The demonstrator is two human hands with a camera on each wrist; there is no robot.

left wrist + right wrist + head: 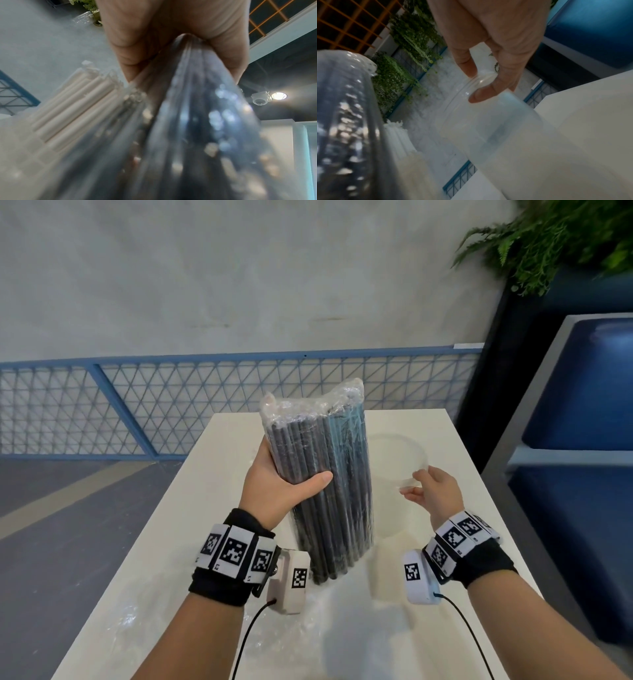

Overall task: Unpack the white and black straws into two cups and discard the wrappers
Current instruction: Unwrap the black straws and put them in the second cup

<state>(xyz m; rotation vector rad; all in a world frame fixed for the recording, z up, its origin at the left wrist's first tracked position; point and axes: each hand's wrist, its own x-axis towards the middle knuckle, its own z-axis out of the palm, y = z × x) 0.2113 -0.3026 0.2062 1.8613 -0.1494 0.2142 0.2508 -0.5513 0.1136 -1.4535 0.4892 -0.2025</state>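
Hands on wrapped black straws; cup rim

Head view: from above, facing forward and down over white table. Left wrist view: very near, along palm onto wrapped black straws. Right wrist view: close, along fingers to clear cup. Shared: straws, cup, table.
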